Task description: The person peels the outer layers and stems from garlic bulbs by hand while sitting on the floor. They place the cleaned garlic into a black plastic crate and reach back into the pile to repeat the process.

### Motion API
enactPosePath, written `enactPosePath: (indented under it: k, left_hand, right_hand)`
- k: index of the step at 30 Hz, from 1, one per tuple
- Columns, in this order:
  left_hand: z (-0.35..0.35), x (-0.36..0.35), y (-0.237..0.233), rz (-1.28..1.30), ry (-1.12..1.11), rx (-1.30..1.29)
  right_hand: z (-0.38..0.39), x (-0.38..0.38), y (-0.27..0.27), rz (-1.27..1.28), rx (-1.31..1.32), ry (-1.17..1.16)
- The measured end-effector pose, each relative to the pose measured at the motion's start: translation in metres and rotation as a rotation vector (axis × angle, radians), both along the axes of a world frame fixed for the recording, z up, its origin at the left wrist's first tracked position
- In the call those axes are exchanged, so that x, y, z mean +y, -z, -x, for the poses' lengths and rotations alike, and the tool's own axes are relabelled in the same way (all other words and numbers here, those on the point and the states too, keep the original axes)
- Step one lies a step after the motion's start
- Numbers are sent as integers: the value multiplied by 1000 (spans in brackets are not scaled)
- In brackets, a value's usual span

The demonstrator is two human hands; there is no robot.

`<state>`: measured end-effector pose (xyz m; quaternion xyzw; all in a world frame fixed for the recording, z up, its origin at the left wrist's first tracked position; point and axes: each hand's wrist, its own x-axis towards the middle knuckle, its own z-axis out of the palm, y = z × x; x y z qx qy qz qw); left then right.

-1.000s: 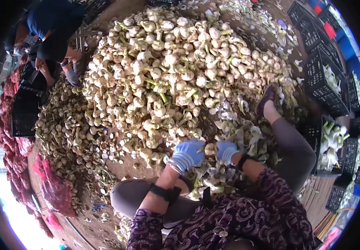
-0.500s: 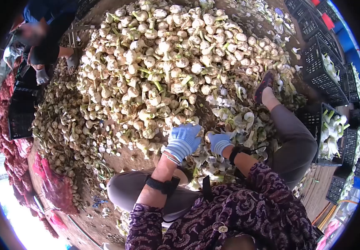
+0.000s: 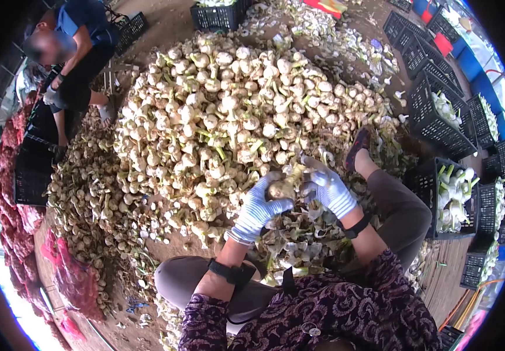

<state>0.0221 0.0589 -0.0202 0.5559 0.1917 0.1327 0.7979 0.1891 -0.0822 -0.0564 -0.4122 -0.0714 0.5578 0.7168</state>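
Both of my hands wear striped blue and white gloves and are raised over the near edge of a large garlic pile [image 3: 229, 117]. My left hand [image 3: 261, 205] is closed round a garlic bulb [image 3: 280, 189], its thumb below the bulb. The bulb's stem points up and right, toward my right hand [image 3: 328, 190]. That hand's fingers are bent about the stem end, and its index finger stretches over the top. Loose peeled skins [image 3: 299, 243] lie below my hands, between my legs.
Black crates of trimmed garlic [image 3: 454, 199] line the right side. A co-worker [image 3: 74, 52] bends over a black crate [image 3: 30, 169] at the upper left. Red mesh sacks [image 3: 77, 275] lie at the left. Another crate [image 3: 214, 17] stands beyond the pile.
My hands have risen, and a bulb with its stem now shows between them. My right hand has opened out from a closed shape. The view has shifted, and the co-worker's arms have moved.
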Motion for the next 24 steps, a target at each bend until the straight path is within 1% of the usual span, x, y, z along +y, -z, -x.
enactPosePath:
  k: [1,2,3,4,5,6,7,8,9,10,11,12,13,14,15,16,17,20,22,23,24]
  left_hand:
    - [-1,1,-5,-78,-37,80]
    - [-3,1,1,-179,-70,172]
    - [-3,-1,-1,-352,-77,210]
    - [-4,-3,-10,-520,-87,250]
    - [-4,-10,-19,-684,-106,283]
    - [-5,-13,-16,-688,-103,284]
    - [-5,-15,-10,-895,-115,208]
    - [-5,-17,-6,-1101,-127,128]
    - [-4,-20,-9,-1184,-117,187]
    - [-3,-21,-10,-1188,-119,185]
    - [-2,-22,-9,-1300,-151,163]
    - [-2,-22,-10,-1411,-183,140]
    - [-2,-20,-15,-1394,-114,137]
    - [-2,-18,-14,-1395,-115,137]
    - [-2,-17,-13,-1482,-86,108]
    - [-3,-16,-13,-1569,-57,78]
    - [-3,-16,-13,-1569,-57,80]
    - [-5,-16,-17,-1527,-38,92]
    - [-6,-19,-20,-1309,-144,79]
    - [-3,-20,-23,-908,-121,176]
    - [-3,-17,-19,-623,-114,189]
  right_hand:
    - [4,2,0,195,-64,73]
    - [8,4,6,389,-125,148]
    - [11,6,28,389,-372,121]
    - [28,11,6,313,-219,135]
    - [33,15,-1,318,-205,92]
    - [38,19,-9,324,-188,53]
    - [45,25,-40,332,-75,76]
    - [45,26,-34,329,-75,77]
    - [46,29,-27,278,-20,111]
    - [47,31,-22,226,33,142]
    - [46,30,-18,223,32,140]
    - [46,29,-26,207,46,141]
    - [47,27,-35,191,61,144]
    - [47,27,-38,175,75,148]
    - [46,25,-38,175,75,147]
    - [44,23,-35,109,171,113]
    - [41,21,-31,41,267,77]
    - [36,14,-8,28,198,49]
    - [40,15,-20,38,154,82]
    - [41,15,-27,50,111,114]
    - [38,15,-34,47,109,113]
